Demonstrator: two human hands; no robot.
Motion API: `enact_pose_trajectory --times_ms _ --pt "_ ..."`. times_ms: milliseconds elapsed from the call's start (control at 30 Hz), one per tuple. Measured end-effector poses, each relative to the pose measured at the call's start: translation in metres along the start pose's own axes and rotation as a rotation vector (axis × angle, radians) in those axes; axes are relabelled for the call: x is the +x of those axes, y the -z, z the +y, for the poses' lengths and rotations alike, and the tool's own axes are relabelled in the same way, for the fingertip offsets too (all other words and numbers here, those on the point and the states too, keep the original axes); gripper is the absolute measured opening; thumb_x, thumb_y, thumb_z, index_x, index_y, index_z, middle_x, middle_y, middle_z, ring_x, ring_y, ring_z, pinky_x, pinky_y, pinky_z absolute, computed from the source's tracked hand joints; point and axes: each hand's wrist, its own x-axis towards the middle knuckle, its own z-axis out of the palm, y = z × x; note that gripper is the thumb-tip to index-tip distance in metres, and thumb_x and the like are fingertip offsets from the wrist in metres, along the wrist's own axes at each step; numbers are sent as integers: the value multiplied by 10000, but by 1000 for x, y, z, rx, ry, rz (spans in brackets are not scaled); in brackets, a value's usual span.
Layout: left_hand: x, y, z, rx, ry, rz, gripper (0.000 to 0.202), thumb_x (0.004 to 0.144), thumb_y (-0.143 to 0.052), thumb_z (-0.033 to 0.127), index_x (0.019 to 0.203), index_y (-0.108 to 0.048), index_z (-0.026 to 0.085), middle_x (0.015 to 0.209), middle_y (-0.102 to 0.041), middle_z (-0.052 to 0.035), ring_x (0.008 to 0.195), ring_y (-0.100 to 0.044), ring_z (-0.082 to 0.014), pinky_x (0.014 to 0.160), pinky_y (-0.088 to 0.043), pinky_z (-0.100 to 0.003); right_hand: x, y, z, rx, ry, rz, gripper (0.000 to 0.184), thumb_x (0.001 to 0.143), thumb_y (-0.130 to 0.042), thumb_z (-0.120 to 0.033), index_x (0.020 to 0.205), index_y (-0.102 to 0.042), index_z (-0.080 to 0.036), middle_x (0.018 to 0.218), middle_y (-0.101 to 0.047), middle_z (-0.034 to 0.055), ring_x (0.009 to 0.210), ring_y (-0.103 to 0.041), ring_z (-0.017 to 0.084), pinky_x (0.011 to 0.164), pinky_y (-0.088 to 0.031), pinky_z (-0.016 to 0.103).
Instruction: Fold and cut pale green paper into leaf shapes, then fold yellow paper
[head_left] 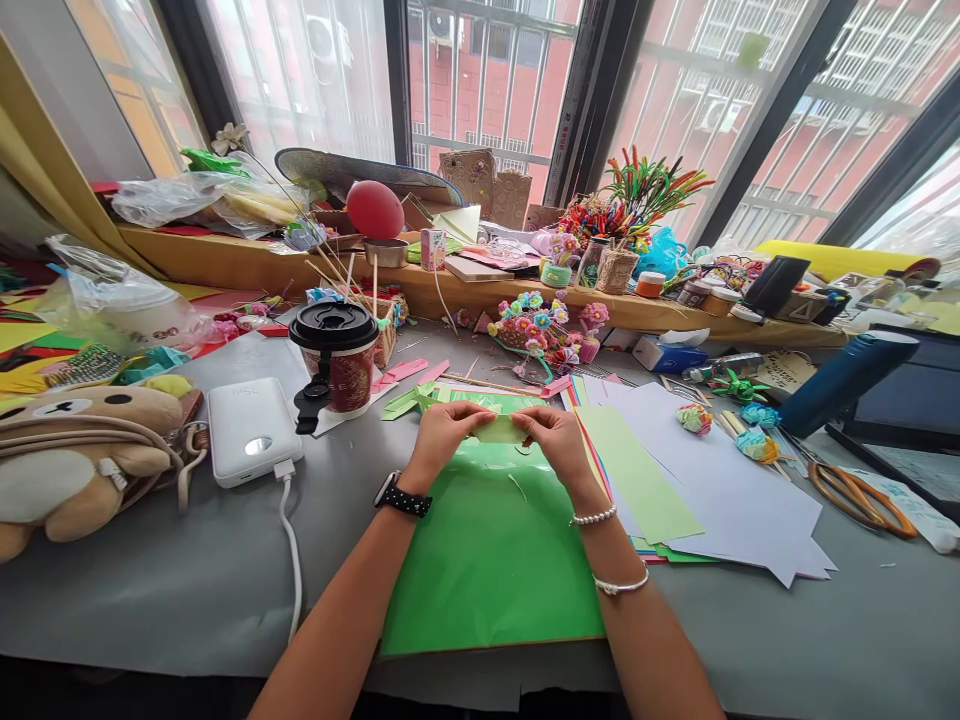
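Between my two hands is a small piece of light green paper [502, 430]. My left hand [448, 437] pinches its left end, and my right hand [556, 447] pinches the right end. Both hands are closed, thumbs against fingers, just above a large bright green sheet [495, 560] on the table. A thin pale scrap [517, 487] lies on that sheet. Folded light green strips [411, 400] lie beyond my left hand. To the right of my right hand rests a light green paper strip [637, 475] on white paper.
A lidded coffee cup [341, 365] and a white power bank [253, 432] stand left, near a plush bear [90, 460]. White sheets [720, 470], scissors [862, 498] and a dark blue bottle [847, 385] are right. Paper flowers [529, 325] and craft supplies line the back by the window.
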Motion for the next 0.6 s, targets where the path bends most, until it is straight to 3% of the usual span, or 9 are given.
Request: enact_pose_trajectory --times_ms 267,600 --pt "0 2 0 -9 13 51 189 570 -659 345 592 -670 157 555 -600 12 517 -470 -95 500 -383 -198 3 2 3 44 -24 46 248 592 -660 -384 611 -611 -142 508 -554 -5 425 -488 95 416 -409 221" --pt "4 3 -6 -53 32 23 244 579 -661 371 637 -665 134 579 -593 2 537 -465 -89 501 -377 -184 3 3 9 32 9 11 282 686 -570 -422 680 -604 -142 543 -528 -4 440 -498 98 417 -415 217"
